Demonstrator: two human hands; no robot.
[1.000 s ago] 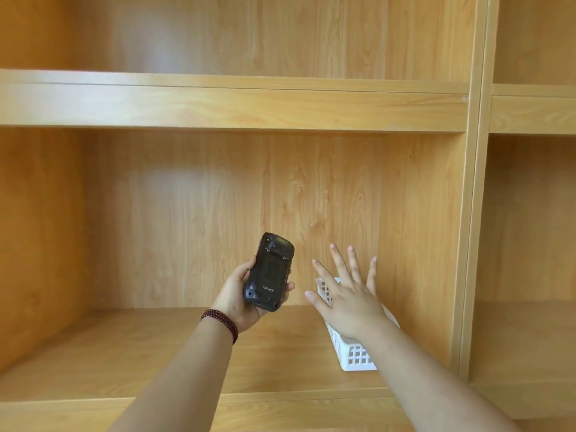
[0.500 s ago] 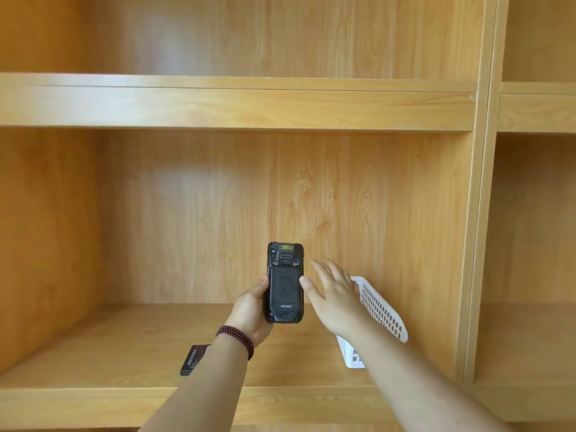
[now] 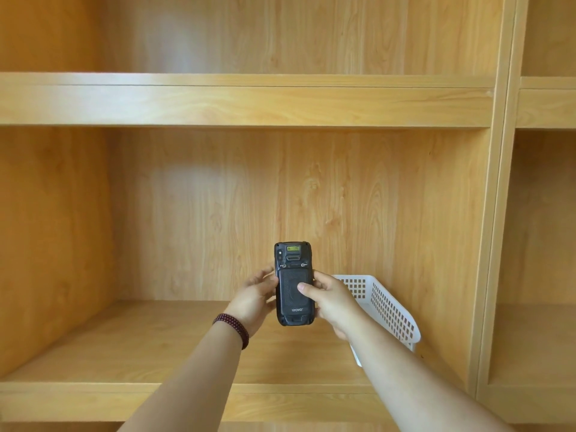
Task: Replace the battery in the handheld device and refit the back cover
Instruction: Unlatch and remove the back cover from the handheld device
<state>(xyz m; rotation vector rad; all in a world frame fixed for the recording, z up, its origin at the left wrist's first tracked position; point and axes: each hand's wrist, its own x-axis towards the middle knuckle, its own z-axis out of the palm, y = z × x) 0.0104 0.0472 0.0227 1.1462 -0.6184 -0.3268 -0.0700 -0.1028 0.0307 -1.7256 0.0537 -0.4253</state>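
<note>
While both hands grip it, the handheld device (image 3: 293, 283) stands upright, back cover (image 3: 295, 294) facing the camera.

device (image 3: 293, 283): upright between both hands, above the shelf board (image 3: 149, 344), back cover facing the camera
left hand (image 3: 254, 299): at the device's 9 o'clock, touching it
right hand (image 3: 332, 302): at its 3 o'clock, thumb on the back cover
basket (image 3: 389, 310): on the board, at 4 o'clock behind the right forearm

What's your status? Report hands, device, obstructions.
Left hand and right hand both gripping handheld device, upright, back facing camera. Right thumb on back cover, cover on. White basket behind right hand, not obstructing.
</note>
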